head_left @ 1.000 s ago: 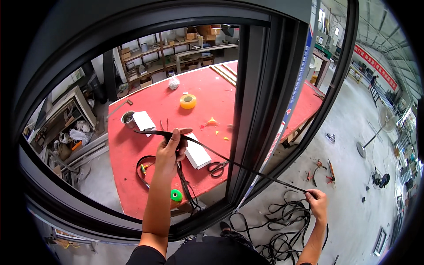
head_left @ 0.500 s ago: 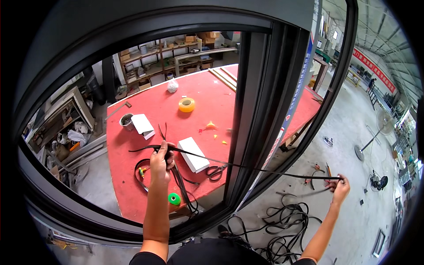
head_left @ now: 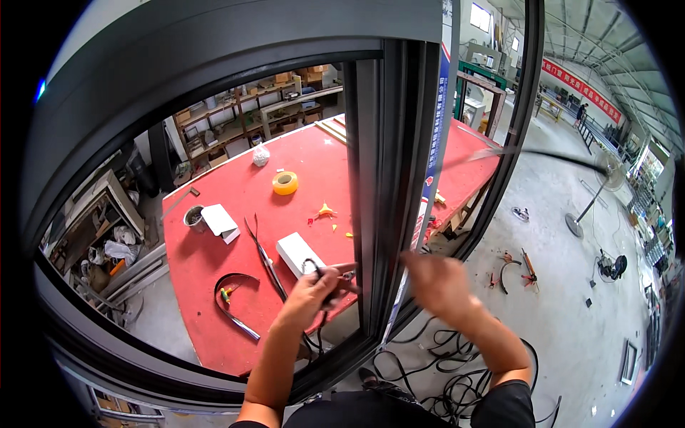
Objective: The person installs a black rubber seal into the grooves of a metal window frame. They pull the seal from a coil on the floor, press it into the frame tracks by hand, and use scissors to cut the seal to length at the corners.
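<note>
My left hand point(head_left: 314, 294) is closed over the near edge of the red table, beside the white box point(head_left: 295, 251). A thin black loop, which looks like a handle of the scissors point(head_left: 310, 265), shows at its fingers; the rest is mostly covered. My right hand point(head_left: 441, 285) is smeared by motion in front of the dark upright of the frame point(head_left: 378, 178), so its fingers do not show clearly. A black strip point(head_left: 560, 158) is blurred in mid-air at upper right. Other black strips point(head_left: 265, 257) lie on the table left of the white box.
The large dark frame stands around the view of the red table point(head_left: 203, 285). On the table are yellow tape point(head_left: 285, 183), a metal can point(head_left: 193, 217) and a curved strip point(head_left: 221, 296). Tangled black strip point(head_left: 457, 392) lies on the floor at right; a stand fan point(head_left: 574, 225) is farther off.
Half a second ago a strip was stretched between my hands. My left hand has moved right and down to the scissors; my right hand has swung inward. The strip now flies loose at upper right.
</note>
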{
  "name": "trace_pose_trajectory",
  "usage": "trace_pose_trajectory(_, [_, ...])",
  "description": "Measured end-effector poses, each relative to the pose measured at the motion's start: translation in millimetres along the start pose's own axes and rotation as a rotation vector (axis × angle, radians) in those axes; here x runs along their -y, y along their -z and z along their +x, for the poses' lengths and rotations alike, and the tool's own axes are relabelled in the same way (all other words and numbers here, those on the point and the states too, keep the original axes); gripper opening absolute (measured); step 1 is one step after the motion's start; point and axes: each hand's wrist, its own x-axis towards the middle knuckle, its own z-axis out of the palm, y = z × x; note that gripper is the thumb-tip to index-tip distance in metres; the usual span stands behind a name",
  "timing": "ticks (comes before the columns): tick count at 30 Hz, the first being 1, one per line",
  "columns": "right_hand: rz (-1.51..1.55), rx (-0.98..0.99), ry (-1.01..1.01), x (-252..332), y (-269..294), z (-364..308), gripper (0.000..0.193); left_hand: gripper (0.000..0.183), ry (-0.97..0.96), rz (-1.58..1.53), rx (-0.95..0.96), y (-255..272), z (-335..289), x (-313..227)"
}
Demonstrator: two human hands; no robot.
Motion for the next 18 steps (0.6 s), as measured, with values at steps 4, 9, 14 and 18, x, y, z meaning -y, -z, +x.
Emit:
trace_pose_trajectory(4, [0.032,0.086,0.169,39,-23,5,0.034,0.029,-0.193,-0.128,-0.051,-28,9,-2])
trace_pose_trajectory(9, [0.029,-0.067,0.087,28,-29,-10,0.034,0.024,-0.109,-0.255,-0.131,-11,22,-7])
trace_pose_trajectory(14, [0.048,-0.163,-0.174,6,-37,-35,0.026,0.023,-0.242,-0.432,-0.103,29,34,-20])
trace_pose_trajectory(18, [0.068,-0.242,-0.314,-16,-54,-72,0.019,0.022,-0.336,-0.599,-0.130,51,43,-28])
